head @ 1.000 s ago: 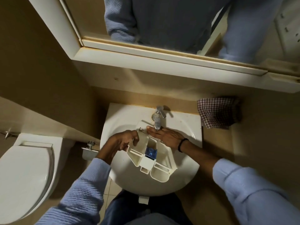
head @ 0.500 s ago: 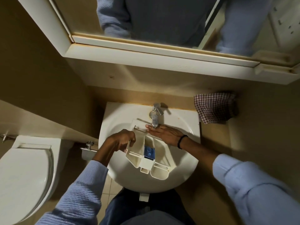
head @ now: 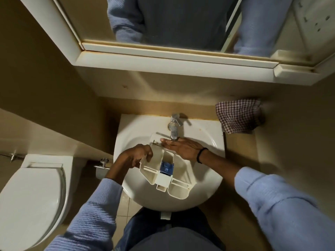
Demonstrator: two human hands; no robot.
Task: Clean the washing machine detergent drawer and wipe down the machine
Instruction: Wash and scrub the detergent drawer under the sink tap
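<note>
Left hand (head: 137, 156) has its fingers curled over the left wall of the detergent drawer (head: 163, 180) and grips it there. Right hand (head: 183, 147) lies flat, fingers straight and together, palm down on the drawer's far end, holding nothing, just under the spout of the tap (head: 175, 127); a dark band circles that wrist.

From the head view, the drawer rests slantwise inside the sink (head: 208, 187), its far end by the tap and its rounded near end towards the front right of the bowl. A blue insert (head: 166, 167) sits in its middle compartment, between the two hands. Bare basin shows to the drawer's right and at the far left. A checked cloth (head: 237, 115) lies beyond the sink's back right corner, well apart from the hands. A toilet (head: 30, 196) stands to the left, and a mirrored cabinet (head: 163, 58) overhangs the tap.
</note>
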